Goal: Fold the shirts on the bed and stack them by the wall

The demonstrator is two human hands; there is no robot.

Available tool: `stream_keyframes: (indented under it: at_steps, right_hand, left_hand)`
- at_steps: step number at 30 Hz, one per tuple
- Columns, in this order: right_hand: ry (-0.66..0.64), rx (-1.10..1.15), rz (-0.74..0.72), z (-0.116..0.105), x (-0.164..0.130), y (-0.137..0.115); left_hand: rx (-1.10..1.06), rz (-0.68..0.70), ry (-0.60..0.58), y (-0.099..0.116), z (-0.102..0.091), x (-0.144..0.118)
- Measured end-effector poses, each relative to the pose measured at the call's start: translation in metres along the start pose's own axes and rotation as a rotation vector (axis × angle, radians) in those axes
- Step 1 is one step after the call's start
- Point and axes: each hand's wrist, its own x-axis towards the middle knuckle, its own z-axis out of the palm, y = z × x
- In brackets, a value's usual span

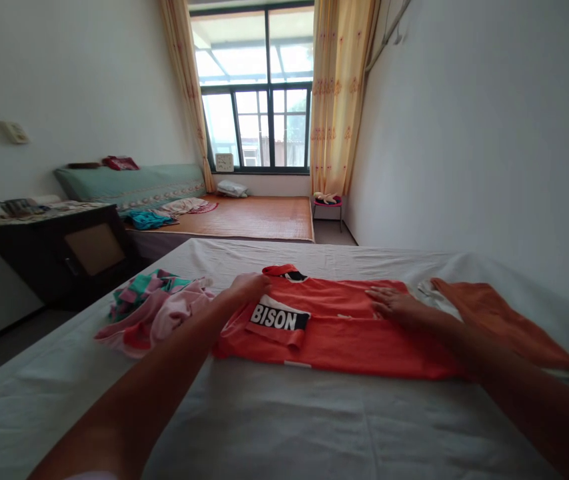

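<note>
An orange shirt with a black "BISON" patch lies spread on a white-sheeted bed. My left hand rests at the shirt's left edge near the collar, fingers curled on the fabric. My right hand lies flat, fingers spread, on the shirt's right part. One orange sleeve or second orange cloth stretches out to the right past my right forearm.
A heap of pink and teal clothes lies on the bed left of the shirt. A dark cabinet stands at the left. Beyond is a second bed with a bamboo mat, a small stool, and a curtained window.
</note>
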Motion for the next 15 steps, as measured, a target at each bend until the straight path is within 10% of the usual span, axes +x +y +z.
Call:
stream_keyframes:
  at_steps: [6,15]
  right_hand:
    - [0.137,-0.162,0.324,-0.002,0.022,0.077]
    - [0.135,0.031,0.287,-0.023,0.041,0.094]
  left_hand:
    - [0.019,-0.078,0.031,-0.031,0.014,0.052]
    - [-0.151,-0.112,0.209,-0.029,0.009,0.126]
